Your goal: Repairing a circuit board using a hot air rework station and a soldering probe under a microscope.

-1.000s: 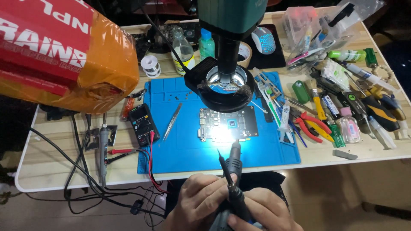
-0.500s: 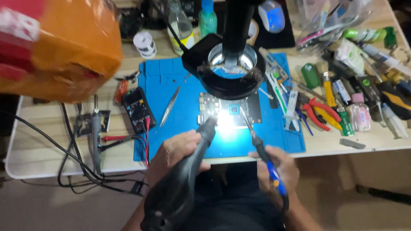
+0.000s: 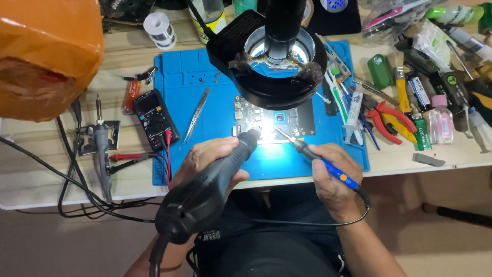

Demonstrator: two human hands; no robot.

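Since half a second ago, both tools have been brought closer together over the circuit board, and the hot-air handpiece has been lowered so its nozzle now points at the board's near left edge.

At the far left, an orange wrapped bundle is seen above the tabletop. Near it, a soldering iron in a stand and black cables are laid out. Just right of these, a black multimeter with red leads is set at the left edge of the blue work mat, and metal tweezers lie on the mat beside it.

The left hand is closed around the dark grey hot-air handpiece, gripping its barrel. The circuit board is placed on the middle of the mat, brightly lit, partly hidden under the black ring light of a microscope.

The right hand is closed around a blue-handled soldering iron, held like a pen, with its tip touching or just above the board's near edge; which one cannot be told.

At the far right, red-handled pliers, yellow-handled cutters, small bottles and tubes are crowded on the tabletop.
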